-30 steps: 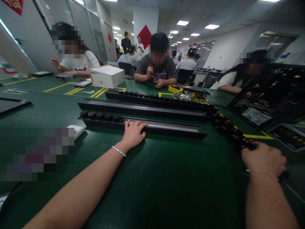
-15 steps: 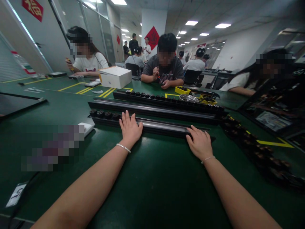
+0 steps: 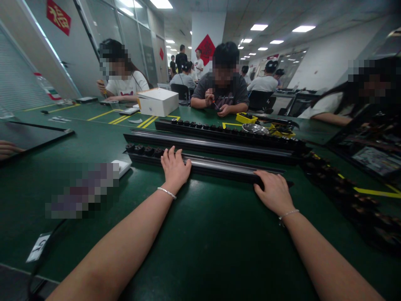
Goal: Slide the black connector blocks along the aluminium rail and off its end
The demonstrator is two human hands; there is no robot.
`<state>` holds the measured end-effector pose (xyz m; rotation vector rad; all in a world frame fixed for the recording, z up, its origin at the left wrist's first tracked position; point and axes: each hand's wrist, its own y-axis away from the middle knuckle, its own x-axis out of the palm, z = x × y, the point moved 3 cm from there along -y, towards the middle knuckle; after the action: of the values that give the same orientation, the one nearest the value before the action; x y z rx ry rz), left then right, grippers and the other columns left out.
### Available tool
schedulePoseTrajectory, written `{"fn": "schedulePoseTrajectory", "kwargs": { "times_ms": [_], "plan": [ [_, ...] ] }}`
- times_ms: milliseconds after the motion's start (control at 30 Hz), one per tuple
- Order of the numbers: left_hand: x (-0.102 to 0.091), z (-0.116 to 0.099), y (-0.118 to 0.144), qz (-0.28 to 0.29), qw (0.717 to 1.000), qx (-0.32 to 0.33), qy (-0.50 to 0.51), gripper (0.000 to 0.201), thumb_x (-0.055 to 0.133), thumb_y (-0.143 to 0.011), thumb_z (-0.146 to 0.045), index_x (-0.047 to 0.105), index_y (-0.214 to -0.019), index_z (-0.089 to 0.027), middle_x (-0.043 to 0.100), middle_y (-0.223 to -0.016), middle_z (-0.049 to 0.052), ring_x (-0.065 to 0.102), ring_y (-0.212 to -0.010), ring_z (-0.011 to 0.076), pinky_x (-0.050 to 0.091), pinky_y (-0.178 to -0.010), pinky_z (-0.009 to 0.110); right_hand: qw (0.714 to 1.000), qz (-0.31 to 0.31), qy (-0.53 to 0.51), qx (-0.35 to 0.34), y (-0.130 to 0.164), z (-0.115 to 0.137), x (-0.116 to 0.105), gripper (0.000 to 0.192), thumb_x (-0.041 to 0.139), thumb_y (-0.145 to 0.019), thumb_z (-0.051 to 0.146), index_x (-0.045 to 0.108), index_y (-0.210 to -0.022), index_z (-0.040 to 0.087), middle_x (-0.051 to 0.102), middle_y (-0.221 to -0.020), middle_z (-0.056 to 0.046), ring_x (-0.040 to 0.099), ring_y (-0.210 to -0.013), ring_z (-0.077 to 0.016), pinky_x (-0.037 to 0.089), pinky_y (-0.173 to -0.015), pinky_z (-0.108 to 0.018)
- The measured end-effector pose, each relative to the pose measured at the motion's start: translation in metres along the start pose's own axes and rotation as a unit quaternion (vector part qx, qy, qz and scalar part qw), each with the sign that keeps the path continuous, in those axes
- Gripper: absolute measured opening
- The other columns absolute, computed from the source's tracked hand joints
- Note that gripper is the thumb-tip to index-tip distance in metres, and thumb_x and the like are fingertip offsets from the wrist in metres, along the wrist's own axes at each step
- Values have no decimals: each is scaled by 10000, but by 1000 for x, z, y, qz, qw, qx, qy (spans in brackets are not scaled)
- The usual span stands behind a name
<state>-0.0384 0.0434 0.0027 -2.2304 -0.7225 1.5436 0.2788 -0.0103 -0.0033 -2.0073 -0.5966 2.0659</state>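
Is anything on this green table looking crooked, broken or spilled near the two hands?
Nothing stands out. The left hand and right hand both rest on the nearest black rail, which lies flat and roughly parallel to the two rails behind it. No spill or damage shows on the table.

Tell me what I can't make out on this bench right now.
Head view only:
- Right hand covers the near long black rail end; grip unclear.
- Left hand lies flat, hiding the rail under it.
- Pixelated patch masks something beside the small white box.
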Motion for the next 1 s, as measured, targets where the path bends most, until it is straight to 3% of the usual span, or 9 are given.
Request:
{"fn": "schedulePoseTrajectory", "kwargs": {
  "times_ms": [633,1000],
  "plan": [
    [-3,-3,2,-11,1000,22,7,366,488,-821,-328,613,-1135,-187,493,-1327,106,314,-1306,340,295,-1069,495,1000,1,-11,3,-1,-1,0,401,429,-812,328,567,-1160,185,628,-1135,-101,536,-1089,-265,302,-1003,-505],
    [-4,-7,2,-11,999,18,48,482,527,-791,-273,491,-1260,-170,393,-1409,129,398,-1269,284,328,-1062,429,1000,-8,-13,-3,0,-1,0,396,432,-808,320,567,-1157,190,636,-1117,-102,543,-1074,-267,307,-993,-502]
  ]
}}
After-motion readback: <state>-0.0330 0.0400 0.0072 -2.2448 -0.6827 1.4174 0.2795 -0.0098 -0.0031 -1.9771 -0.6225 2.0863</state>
